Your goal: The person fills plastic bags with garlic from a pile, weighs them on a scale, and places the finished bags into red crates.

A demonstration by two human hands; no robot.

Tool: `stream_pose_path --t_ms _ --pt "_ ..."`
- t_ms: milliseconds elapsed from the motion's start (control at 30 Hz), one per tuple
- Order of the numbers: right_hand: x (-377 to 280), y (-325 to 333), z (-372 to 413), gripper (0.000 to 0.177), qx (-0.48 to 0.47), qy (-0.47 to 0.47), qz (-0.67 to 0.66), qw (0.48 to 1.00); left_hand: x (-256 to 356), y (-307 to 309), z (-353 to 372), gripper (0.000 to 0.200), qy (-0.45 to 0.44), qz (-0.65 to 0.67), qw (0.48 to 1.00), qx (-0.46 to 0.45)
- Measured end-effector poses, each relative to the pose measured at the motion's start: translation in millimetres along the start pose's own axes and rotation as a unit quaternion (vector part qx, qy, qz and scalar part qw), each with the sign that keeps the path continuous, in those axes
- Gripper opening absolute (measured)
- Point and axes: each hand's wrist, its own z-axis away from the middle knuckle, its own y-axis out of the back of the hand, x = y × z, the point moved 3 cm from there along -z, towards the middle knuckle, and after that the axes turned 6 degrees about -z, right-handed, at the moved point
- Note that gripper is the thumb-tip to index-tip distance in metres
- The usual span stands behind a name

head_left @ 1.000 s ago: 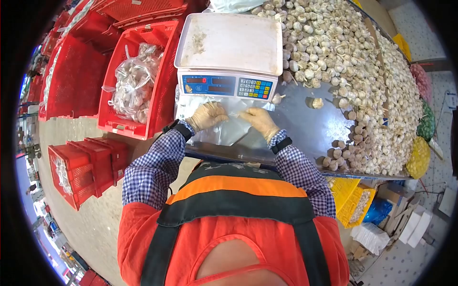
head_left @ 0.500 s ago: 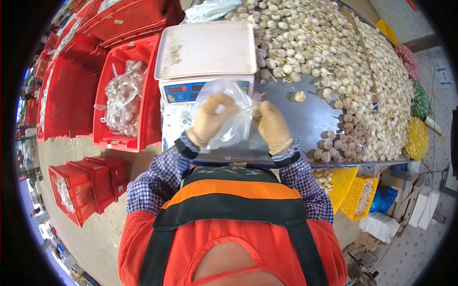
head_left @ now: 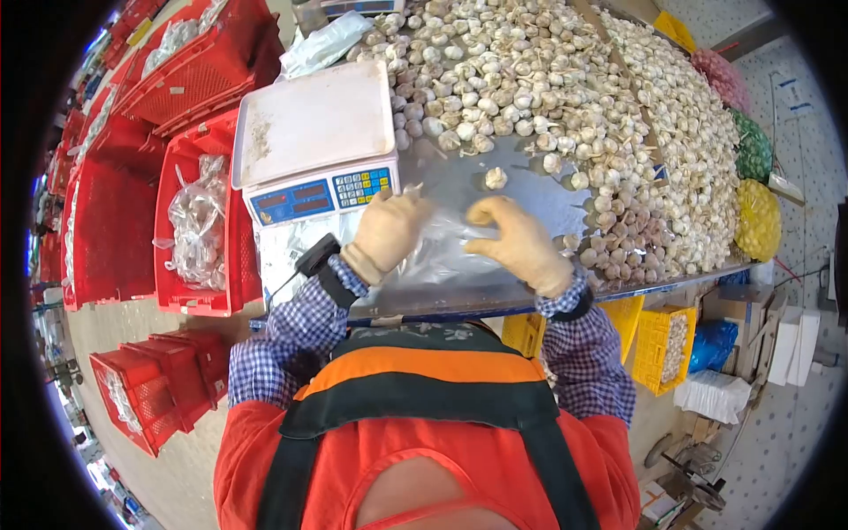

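A clear plastic bag [head_left: 437,252], blurred by motion, lies between my gloved hands on the metal table. My left hand [head_left: 389,231] is closed at the bag's upper left side, just below the scale's keypad. On the bag's right, my right hand [head_left: 519,243] has thumb and fingers spread apart with nothing visible between them. The white scale [head_left: 322,124] with a blue panel stands at the upper left of my hands, its tray bare. A single garlic bulb [head_left: 495,178] rests on the table above my right hand, near a large garlic pile [head_left: 565,79].
Red crates [head_left: 238,238] at the left hold bagged garlic. Another plastic bag [head_left: 325,44] lies behind the scale. Darker bulbs [head_left: 627,238] sit near the table's front right. Below the table edge is a yellow crate [head_left: 662,349]; net sacks [head_left: 758,221] stand at the far right.
My right hand has let go of the bag and opened. The bag has dropped lower and flatter between my hands. The view has shifted, so the scale appears farther left.
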Motion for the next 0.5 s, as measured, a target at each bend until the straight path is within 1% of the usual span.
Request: stream_pose_path --t_ms 33,67,100,133,167,200,233,267,300,333,367,400,433,467,500 --pt "20.8 15.3 7.6 0.024 -0.002 -0.045 0.112 0.993 0.0 0.6 2.8 0.017 0.03 0.021 0.995 0.09" --pt "44.2 25.7 11.6 0.022 -0.017 -0.11 0.17 0.979 4.9 1.1 6.4 0.017 0.027 0.02 0.996 0.086" --pt "69.1 34.0 16.5 0.021 -0.038 -0.175 0.228 0.957 6.5 0.0 10.9 0.016 0.096 0.226 0.967 0.064" --pt "89.7 39.3 22.8 0.021 -0.041 -0.176 0.228 0.957 6.1 -4.0 11.7 0.016 0.162 0.421 0.892 0.041" --pt "112.1 44.9 30.0 0.021 -0.034 -0.199 0.244 0.949 -0.7 -39.7 12.3 0.027 0.193 0.708 0.676 -0.069" --pt "133.0 50.6 36.8 0.022 -0.027 -0.222 0.259 0.94 -1.8 -51.4 11.2 0.027 0.193 0.709 0.674 -0.068" --pt "152.2 54.0 45.7 0.022 -0.028 -0.22 0.26 0.94 -0.7 -60.9 13.5 0.029 0.238 0.863 0.446 -0.006" --pt "166.5 53.5 54.9 0.024 -0.032 -0.16 0.206 0.965 0.8 -72.4 14.3 0.032 0.263 0.946 0.182 0.057" --pt "174.3 52.3 61.9 0.026 -0.035 -0.1 0.149 0.983 1.4 -92.4 13.2 0.032 0.265 0.945 0.183 0.057" --pt "175.1 46.3 62.8 0.026 -0.036 -0.1 0.148 0.983 -0.6 -118.8 12.7 0.032 0.262 0.917 0.289 0.087" --pt "173.0 36.9 58.7 0.024 0.01 -0.13 0.086 0.988 -1.8 -141.4 10.2 0.032 0.256 0.877 0.389 0.116" --pt "174.2 29.5 53.2 0.023 0.055 -0.161 0.023 0.985 -2.4 -150.6 6.0 0.033 0.249 0.826 0.484 0.144" --pt "220.5 6.1 53.0 0.026 0.146 -0.253 -0.163 0.942 6.0 -127.9 -7.9 0.035 0.267 0.64 0.713 0.101" --pt "223.8 4.0 44.0 0.026 0.142 -0.254 -0.165 0.943 5.8 -141.3 -16.1 0.035 0.271 0.639 0.713 0.101" --pt "224.5 2.6 32.2 0.027 0.13 -0.234 -0.147 0.952 3.4 -171.2 -23.7 0.037 0.28 0.587 0.754 0.093"
